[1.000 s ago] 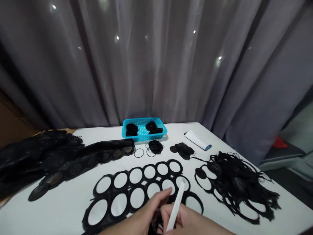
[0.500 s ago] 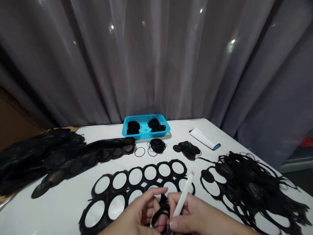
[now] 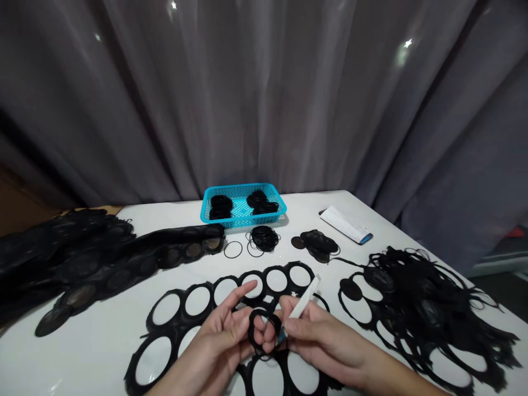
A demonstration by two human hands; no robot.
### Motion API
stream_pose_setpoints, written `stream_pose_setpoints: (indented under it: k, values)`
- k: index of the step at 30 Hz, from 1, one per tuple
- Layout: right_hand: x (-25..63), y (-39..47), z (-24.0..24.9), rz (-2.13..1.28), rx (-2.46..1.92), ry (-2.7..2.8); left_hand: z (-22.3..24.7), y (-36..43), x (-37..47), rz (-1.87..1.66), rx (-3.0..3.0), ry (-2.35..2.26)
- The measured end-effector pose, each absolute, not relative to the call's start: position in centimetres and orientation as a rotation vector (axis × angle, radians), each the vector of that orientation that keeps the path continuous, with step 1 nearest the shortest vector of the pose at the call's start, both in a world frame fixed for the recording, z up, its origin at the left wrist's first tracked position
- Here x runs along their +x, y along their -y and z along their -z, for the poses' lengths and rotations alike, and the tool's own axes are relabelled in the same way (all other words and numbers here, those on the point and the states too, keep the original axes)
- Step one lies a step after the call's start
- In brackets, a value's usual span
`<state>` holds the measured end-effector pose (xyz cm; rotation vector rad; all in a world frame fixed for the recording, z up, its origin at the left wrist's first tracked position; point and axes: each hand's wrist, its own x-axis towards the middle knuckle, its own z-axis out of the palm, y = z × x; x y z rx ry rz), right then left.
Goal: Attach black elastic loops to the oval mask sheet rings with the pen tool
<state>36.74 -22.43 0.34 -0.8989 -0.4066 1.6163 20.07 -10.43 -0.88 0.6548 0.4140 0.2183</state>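
My left hand (image 3: 225, 335) is closed on a small black ring (image 3: 252, 334), its thumb and fingers at the ring's left side and the index finger stretched out. In my right hand (image 3: 315, 330) is a slim white-handled tool (image 3: 304, 297), held like a pen. Its bluish lower tip is right beside the ring's right edge; whether it touches the ring I cannot tell. Under both hands lies a black mesh sheet (image 3: 186, 319) with rows of round cut-out holes, partly hidden by the hands.
A blue basket (image 3: 243, 223) with bundles of black rings stands at the back. Before it lie a ring pile (image 3: 264, 238) and a thin loose ring (image 3: 233, 249). Black mesh discs (image 3: 318, 245), a white packet (image 3: 345, 224), mesh scraps (image 3: 429, 313) and folded mesh (image 3: 94, 264) flank them.
Both hands have risen slightly in view, and the black ring between them shows more fully. The white-handled tool leans over more to the right. The camera view has shifted slightly.
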Motion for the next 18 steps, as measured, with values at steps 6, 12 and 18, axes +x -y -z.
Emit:
stream_pose_setpoints:
  k: [6,12,18]
  values:
    - [36.71,22.76,-0.42,-1.594,-0.918,0.302,0.43,10.21,19.81,-0.25,0.562,-0.441]
    - [36.48,22.84,-0.61,-1.596,-0.937,0.286,0.7,10.12,20.15,-0.256,0.602,-0.448]
    - [36.23,22.61,-0.33,-1.416,-1.129,0.299,1.08,9.75,20.12,-0.368,0.656,-0.521]
